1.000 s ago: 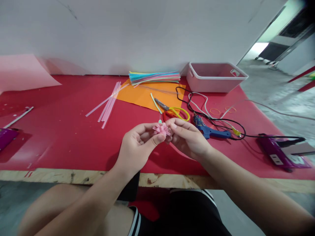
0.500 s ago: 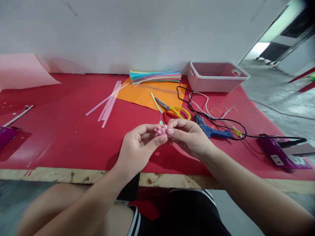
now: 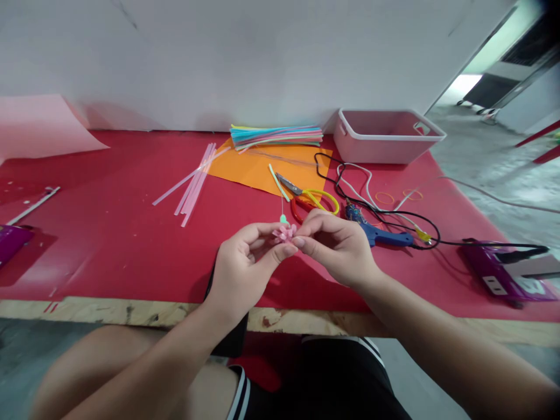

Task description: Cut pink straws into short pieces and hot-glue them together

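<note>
Between my two hands is a small pink flower-like piece (image 3: pixel 284 233) with several petal-like loops. My left hand (image 3: pixel 245 256) is closed around its left and lower side, thumb in front. From the right, the thumb and forefinger of my right hand (image 3: pixel 335 245) pinch its edge. A small light green piece (image 3: pixel 283 219) on a thin stem shows just behind the flower; how it joins is hidden. Beyond my hands lie scissors (image 3: pixel 301 191) with one yellow and one red handle, beside a short pale green strip (image 3: pixel 279 182).
An orange sheet (image 3: pixel 245 169) lies under a bundle of coloured pipe cleaners (image 3: pixel 275 136). Pink strips (image 3: pixel 195 186) are on the left. A blue glue gun (image 3: pixel 380 235) with cables, a pink bin (image 3: pixel 385 146) and a purple power strip (image 3: pixel 490 268) stand on the right.
The pink flower has turned slightly and shifted a little left. My right hand's fingers have moved left and now curl lower at its edge. My left hand stays nearly still.
</note>
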